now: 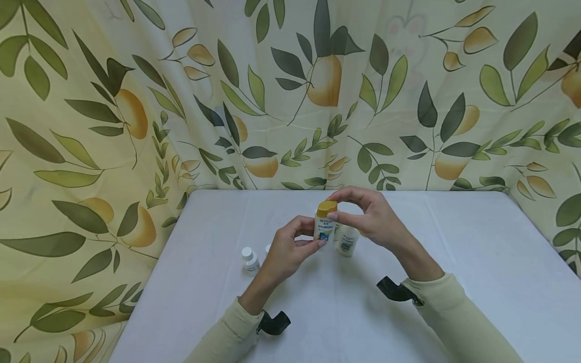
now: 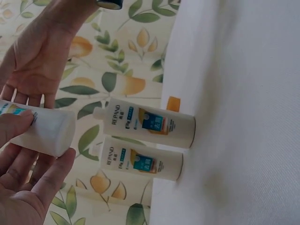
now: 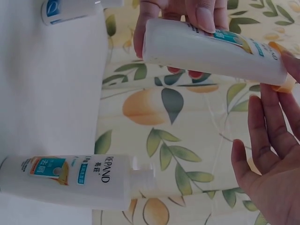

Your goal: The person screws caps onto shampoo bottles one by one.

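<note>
My left hand (image 1: 290, 244) holds a white shampoo bottle (image 1: 323, 229) upright above the table, its thumb across the front and fingers round the lower part. At the top, my right hand (image 1: 374, 219) pinches the bottle's orange flip cap (image 3: 283, 86) between thumb and fingers. The cap sits on the bottle's neck. Two similar white bottles, a nearer bottle (image 2: 147, 123) and its neighbour (image 2: 143, 158), stand on the table with bare necks. A loose orange cap (image 2: 173, 103) lies beside them.
A small white bottle (image 1: 250, 261) with a white top stands left of my left hand in the head view. Another white top (image 1: 268, 248) is mostly hidden behind that hand. The white-covered table (image 1: 476, 242) ends against a leaf-and-fruit patterned curtain (image 1: 290, 101).
</note>
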Action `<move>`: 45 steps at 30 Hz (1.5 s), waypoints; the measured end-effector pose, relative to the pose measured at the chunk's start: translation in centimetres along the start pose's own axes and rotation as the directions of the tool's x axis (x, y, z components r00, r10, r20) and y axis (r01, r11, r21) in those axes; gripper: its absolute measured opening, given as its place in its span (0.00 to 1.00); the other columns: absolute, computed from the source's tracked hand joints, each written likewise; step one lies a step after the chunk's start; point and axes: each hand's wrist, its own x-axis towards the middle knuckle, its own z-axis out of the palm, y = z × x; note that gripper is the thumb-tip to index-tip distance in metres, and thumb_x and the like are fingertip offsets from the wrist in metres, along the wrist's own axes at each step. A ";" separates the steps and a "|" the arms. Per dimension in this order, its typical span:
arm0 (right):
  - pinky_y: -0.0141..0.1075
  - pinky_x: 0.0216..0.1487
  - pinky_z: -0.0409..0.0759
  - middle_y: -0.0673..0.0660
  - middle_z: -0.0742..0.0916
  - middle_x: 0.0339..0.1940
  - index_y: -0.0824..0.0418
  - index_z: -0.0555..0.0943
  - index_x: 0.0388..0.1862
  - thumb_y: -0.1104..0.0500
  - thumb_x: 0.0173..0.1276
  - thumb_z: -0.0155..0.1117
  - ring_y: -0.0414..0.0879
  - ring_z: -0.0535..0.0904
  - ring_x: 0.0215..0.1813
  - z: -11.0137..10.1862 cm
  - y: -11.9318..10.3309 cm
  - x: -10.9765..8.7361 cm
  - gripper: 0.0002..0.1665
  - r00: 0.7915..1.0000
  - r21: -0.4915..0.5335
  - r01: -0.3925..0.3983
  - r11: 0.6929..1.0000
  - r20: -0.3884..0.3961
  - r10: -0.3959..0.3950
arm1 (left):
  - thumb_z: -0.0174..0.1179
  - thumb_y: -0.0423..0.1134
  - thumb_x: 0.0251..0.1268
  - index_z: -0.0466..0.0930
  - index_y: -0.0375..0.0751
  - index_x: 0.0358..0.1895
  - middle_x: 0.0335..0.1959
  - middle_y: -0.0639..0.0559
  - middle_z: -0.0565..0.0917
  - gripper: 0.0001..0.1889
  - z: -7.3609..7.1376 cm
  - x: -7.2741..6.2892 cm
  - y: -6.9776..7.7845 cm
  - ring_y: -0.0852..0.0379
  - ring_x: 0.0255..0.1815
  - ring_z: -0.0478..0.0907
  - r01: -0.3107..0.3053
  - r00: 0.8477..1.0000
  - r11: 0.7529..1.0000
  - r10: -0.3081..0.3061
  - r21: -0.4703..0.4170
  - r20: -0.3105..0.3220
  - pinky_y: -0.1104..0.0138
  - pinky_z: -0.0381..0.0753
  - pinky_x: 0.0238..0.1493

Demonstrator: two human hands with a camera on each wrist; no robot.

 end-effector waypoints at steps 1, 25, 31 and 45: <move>0.63 0.75 0.61 0.52 0.87 0.51 0.56 0.85 0.51 0.63 0.65 0.74 0.45 0.77 0.64 0.0 0.0 0.0 0.16 1.000 -0.002 -0.001 1.000 -0.003 0.001 | 0.70 0.31 0.63 0.77 0.41 0.59 0.55 0.48 0.82 0.21 0.0 0.0 0.0 0.52 0.54 0.82 -0.002 1.000 1.000 0.002 0.000 -0.002 0.59 0.87 0.53; 0.61 0.73 0.64 0.53 0.87 0.48 0.58 0.85 0.49 0.63 0.64 0.75 0.46 0.79 0.58 0.7 0.0 0.1 0.14 0.999 0.000 -0.003 1.000 -0.053 0.003 | 0.71 0.29 0.62 0.77 0.40 0.56 0.52 0.49 0.83 0.20 0.2 -0.1 -0.2 0.54 0.51 0.82 -0.036 0.998 0.999 0.038 0.031 -0.058 0.63 0.88 0.50; 0.63 0.74 0.62 0.53 0.87 0.47 0.58 0.84 0.48 0.63 0.64 0.75 0.46 0.78 0.57 0.9 -0.2 0.1 0.14 0.997 -0.029 -0.003 1.000 -0.072 0.001 | 0.71 0.29 0.61 0.78 0.40 0.55 0.51 0.48 0.84 0.20 0.4 -0.1 -0.1 0.53 0.50 0.83 -0.031 0.996 0.999 0.033 0.031 -0.081 0.66 0.87 0.49; 0.56 0.72 0.68 0.52 0.86 0.48 0.56 0.84 0.49 0.63 0.65 0.74 0.47 0.81 0.58 0.6 0.3 0.1 0.14 1.000 0.020 0.012 1.000 0.012 -0.012 | 0.72 0.31 0.61 0.77 0.42 0.56 0.50 0.49 0.83 0.21 0.4 -0.2 -0.2 0.54 0.51 0.82 -0.036 0.998 0.999 0.037 0.017 -0.050 0.61 0.88 0.50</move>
